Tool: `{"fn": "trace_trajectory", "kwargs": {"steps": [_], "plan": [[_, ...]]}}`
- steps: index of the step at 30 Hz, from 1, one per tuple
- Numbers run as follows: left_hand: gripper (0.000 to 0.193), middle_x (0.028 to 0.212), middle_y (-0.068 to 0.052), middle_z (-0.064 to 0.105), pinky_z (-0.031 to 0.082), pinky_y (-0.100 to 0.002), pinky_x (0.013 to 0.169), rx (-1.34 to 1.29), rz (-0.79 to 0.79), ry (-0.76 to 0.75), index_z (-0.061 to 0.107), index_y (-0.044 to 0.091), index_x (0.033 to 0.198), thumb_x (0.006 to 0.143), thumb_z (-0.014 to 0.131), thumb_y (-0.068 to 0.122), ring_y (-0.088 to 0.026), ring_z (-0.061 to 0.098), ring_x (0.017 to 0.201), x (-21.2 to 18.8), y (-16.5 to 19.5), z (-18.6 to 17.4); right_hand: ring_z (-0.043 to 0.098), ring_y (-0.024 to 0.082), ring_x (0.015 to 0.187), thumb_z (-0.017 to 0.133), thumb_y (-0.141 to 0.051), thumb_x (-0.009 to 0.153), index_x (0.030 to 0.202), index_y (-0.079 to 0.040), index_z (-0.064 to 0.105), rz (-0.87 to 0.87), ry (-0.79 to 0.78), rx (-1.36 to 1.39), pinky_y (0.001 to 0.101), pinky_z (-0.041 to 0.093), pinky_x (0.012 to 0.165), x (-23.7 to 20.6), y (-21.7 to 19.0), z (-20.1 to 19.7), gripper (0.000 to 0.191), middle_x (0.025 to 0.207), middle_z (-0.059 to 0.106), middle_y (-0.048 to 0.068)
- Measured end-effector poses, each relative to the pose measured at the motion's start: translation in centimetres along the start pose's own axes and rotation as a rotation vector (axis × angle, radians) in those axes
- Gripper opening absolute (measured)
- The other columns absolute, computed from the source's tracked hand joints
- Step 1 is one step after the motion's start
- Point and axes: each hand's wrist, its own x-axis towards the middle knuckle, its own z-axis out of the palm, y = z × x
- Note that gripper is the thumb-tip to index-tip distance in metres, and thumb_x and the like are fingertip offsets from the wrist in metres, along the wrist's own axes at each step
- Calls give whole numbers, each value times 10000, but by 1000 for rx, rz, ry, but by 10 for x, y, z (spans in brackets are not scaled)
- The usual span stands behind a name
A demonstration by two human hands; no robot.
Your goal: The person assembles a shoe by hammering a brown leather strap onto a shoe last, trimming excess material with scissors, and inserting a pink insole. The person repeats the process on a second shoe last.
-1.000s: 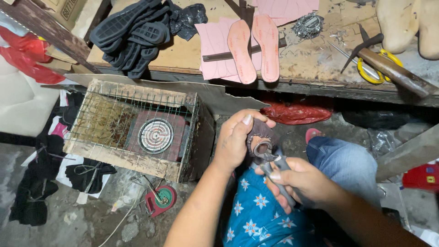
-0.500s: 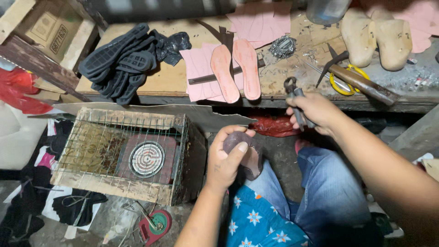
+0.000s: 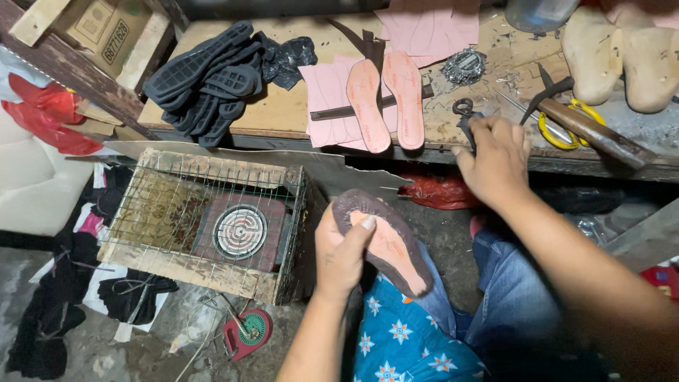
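In left hand (image 3: 343,255), shoe sole (image 3: 385,240)

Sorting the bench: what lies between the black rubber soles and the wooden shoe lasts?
In the head view, between the black soles and the lasts: pink paper patterns, two pink insoles and the right hand.

Pliers (image 3: 465,113) mostly hidden under right hand (image 3: 495,159); jar (image 3: 541,13) cut by top edge, perhaps glass.
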Motion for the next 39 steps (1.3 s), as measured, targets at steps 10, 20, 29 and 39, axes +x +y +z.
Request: {"fn": "trace_trajectory", "kwargs": {"steps": [10,20,29,39], "plan": [[374,1225,-132,662,498,-459,1005,-510,-208,187,567,72,1281,952,531,244,-262,629,1134,-4,-72,1,704,294,1038,587,-233,924,1529,-54,392,748,-907,1959,448,558,882,-164,-63,-33,661,1237,683,200],[432,1295,-97,631,467,-314,1021,-107,-320,249,573,17,1370,1017,502,255,-174,607,1168,-40,-112,-4,562,127,875,841,-66,691,1606,-169,302,483,-882,1162,270,536,774,-197,-88,-44,1067,1194,436,55],[472,1378,-105,592,454,-301,1050,40,-335,243,519,5,1446,1022,505,213,-172,588,1234,-60,-130,-26,578,106,951,843,-113,730,1578,-223,396,384,-982,1050,261,536,779,-201,-77,-22,966,1286,498,47],[487,1310,-125,670,506,-300,998,17,-347,207,536,-37,1406,942,606,95,-169,650,1146,-61,-112,-15,681,183,972,615,-192,952,1408,9,487,664,-512,1313,311,557,784,-61,-29,30,515,1195,691,124]]}}
